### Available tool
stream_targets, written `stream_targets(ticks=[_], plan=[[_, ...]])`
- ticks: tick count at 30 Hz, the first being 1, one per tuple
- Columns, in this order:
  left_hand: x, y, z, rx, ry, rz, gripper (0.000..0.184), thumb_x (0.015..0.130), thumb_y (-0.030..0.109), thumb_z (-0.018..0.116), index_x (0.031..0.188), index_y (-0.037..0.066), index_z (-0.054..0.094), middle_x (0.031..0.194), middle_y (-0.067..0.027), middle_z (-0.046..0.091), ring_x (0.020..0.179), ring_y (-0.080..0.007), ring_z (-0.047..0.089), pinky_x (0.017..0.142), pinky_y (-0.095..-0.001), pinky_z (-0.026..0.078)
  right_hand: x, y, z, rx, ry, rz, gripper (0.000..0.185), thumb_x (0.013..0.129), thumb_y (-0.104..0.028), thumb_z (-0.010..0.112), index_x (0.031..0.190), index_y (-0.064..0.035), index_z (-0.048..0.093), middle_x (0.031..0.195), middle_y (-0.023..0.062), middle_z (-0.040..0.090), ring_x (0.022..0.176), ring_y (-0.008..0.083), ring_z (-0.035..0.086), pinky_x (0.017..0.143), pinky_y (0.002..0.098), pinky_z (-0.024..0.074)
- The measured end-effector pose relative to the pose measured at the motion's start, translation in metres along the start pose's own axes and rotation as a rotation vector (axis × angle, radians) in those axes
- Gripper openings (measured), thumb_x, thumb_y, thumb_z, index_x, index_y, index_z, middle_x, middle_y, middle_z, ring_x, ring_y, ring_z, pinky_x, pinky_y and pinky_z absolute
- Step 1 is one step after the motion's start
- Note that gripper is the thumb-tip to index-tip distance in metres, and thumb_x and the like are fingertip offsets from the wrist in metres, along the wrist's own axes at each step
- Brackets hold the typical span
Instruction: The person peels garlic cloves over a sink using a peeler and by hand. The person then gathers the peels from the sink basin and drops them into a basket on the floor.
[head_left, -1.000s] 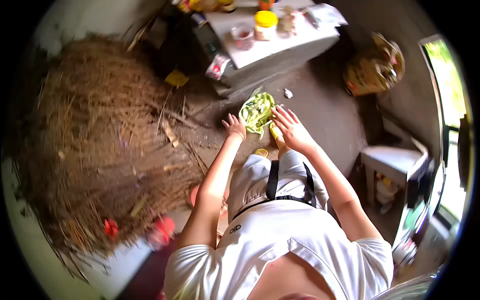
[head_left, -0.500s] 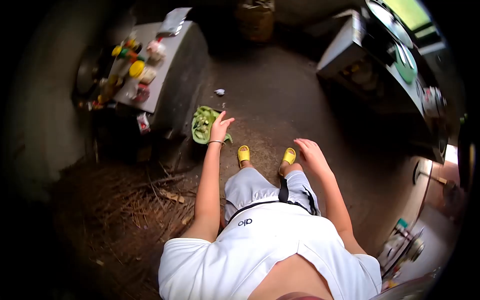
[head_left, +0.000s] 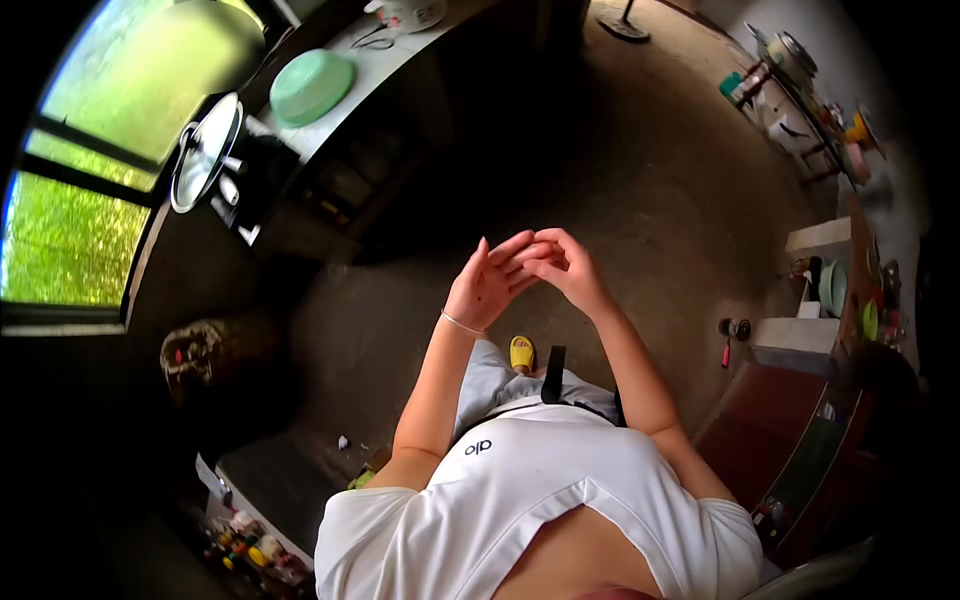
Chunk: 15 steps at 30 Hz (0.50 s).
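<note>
In front of my body, above the floor, my two hands meet at the fingers. My left hand (head_left: 486,287) is open with its palm turned up, and a thin bracelet (head_left: 462,324) circles its wrist. My right hand (head_left: 575,272) is slightly bent, its fingers touching or overlapping the left fingertips and its thumb apart from the others. Nothing shows in either hand. Below them, a yellow slipper (head_left: 522,353) is on one foot.
A counter at upper left bears a green basin (head_left: 312,88) and a glass-like lid or pan (head_left: 207,152) near the window. Bottles and jars (head_left: 262,552) crowd a low surface at lower left. A cluttered rack (head_left: 800,110) and a shelf (head_left: 800,335) line the right side.
My view has swung right, so the counter now lies at left. The hands have come from wide apart to touching. The green bag of vegetables is now mostly hidden behind my left arm.
</note>
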<state>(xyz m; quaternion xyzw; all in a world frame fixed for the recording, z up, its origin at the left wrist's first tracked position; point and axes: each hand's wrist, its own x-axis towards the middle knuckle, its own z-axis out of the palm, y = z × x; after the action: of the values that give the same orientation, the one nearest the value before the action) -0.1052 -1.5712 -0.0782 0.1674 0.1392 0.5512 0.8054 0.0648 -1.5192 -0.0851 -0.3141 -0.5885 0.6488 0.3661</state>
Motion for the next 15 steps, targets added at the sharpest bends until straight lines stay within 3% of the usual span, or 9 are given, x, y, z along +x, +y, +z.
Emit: stream_targets(ticks=[3,7,12,15], plan=[[0.086,0.01,0.002,0.253,0.023,-0.096,0.052,0.097,0.037,0.032,0.131,-0.001,0.04,0.128,-0.0178,0.049,0.117,-0.0285,0.049,0.104,-0.0422,0.035,0.05,-0.018,-0.07,-0.239,0.198,-0.03,0.01,0.083,-0.009,0.064,0.086,0.0006,0.062,0.072,0.0024,0.063,0.07,0.0068,0.059,0.063,0.0221,0.049],[0.199,0.032,-0.027,0.311,0.018,-0.24,0.046,0.096,0.03,0.036,0.129,-0.002,0.041,0.124,-0.0192,0.052,0.114,-0.0295,0.052,0.101,-0.041,0.038,0.119,-0.011,-0.149,-0.283,0.164,0.041,0.012,0.085,-0.009,0.061,0.09,0.0014,0.064,0.076,0.004,0.065,0.07,0.0075,0.06,0.061,0.023,0.0496],[0.376,0.069,-0.053,0.342,0.084,-0.393,0.035,0.093,0.02,0.047,0.124,0.003,0.045,0.118,-0.018,0.057,0.108,-0.0279,0.056,0.095,-0.0345,0.042,0.232,0.007,-0.259,-0.09,0.249,0.187,0.017,0.089,-0.01,0.057,0.094,0.0049,0.063,0.077,0.0091,0.066,0.066,0.0117,0.064,0.06,0.0234,0.0522],[0.491,0.091,-0.069,0.425,0.148,-0.311,0.038,0.089,0.015,0.054,0.125,0.006,0.046,0.118,-0.0163,0.058,0.107,-0.026,0.057,0.095,-0.0343,0.042,0.287,0.004,-0.345,-0.03,0.338,0.207,0.018,0.09,-0.011,0.056,0.1,0.0022,0.062,0.081,0.0115,0.066,0.064,0.0135,0.064,0.061,0.0243,0.0536]])
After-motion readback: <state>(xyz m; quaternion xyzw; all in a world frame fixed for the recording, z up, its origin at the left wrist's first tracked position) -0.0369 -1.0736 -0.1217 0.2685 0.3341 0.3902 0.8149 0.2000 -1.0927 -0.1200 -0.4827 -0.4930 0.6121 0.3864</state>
